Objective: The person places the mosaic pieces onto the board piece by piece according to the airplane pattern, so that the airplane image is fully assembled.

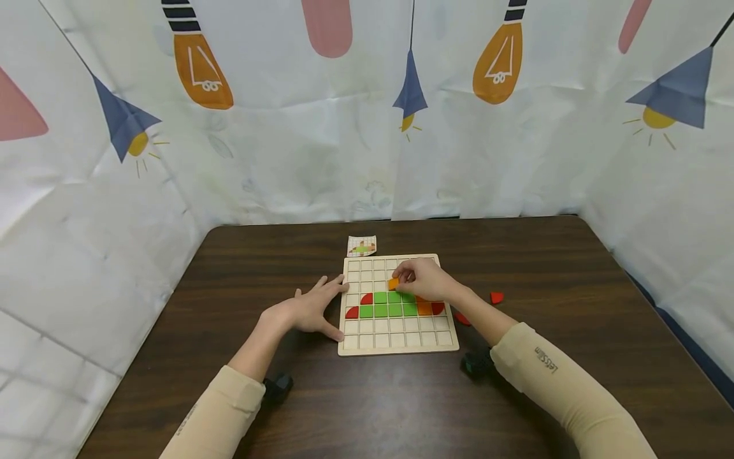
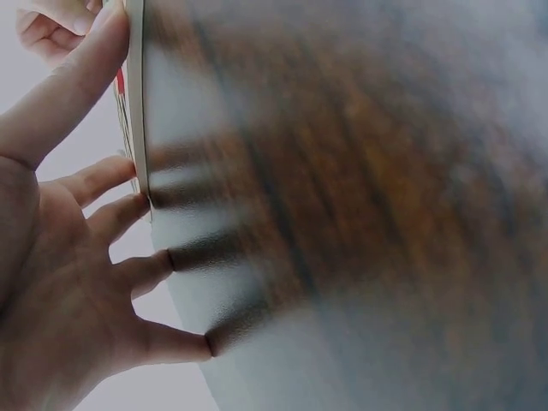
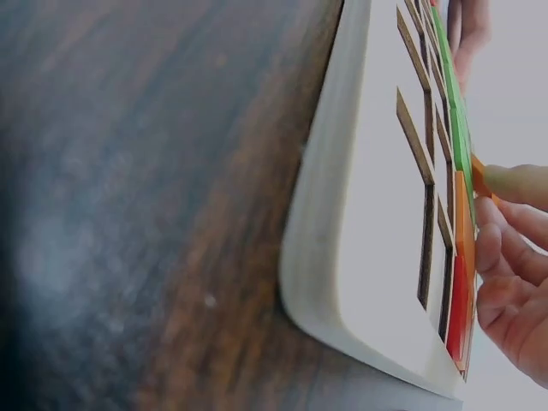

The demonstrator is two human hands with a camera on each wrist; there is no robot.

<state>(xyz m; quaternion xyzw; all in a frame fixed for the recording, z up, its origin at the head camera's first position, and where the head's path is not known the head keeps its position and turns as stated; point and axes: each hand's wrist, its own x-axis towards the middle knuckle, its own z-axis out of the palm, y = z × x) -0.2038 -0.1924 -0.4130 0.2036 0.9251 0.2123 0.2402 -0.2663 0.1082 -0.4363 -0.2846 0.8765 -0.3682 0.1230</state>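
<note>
A pale wooden grid board [image 1: 378, 343] lies flat on the dark table. Across its middle run two rows of green squares [image 1: 381, 310], with orange pieces [image 1: 424, 308] toward the right and red rounded pieces [image 1: 352, 312] at the ends. My right hand [image 1: 427, 279] pinches an orange tile [image 1: 393, 284] between thumb and fingers, just above the green rows; whether the tile touches the board I cannot tell. Fingers spread, my left hand [image 1: 306, 311] touches the board's left edge. In the left wrist view its thumb [image 2: 77, 86] rests against the rim.
Behind the board lies a small pattern card [image 1: 362, 247]. To the right, a red piece [image 1: 496, 298] sits on the table [image 1: 550, 274], and another red piece [image 1: 462, 319] lies beside the board's right edge, near the right forearm. A printed curtain [image 1: 355, 159] hangs behind.
</note>
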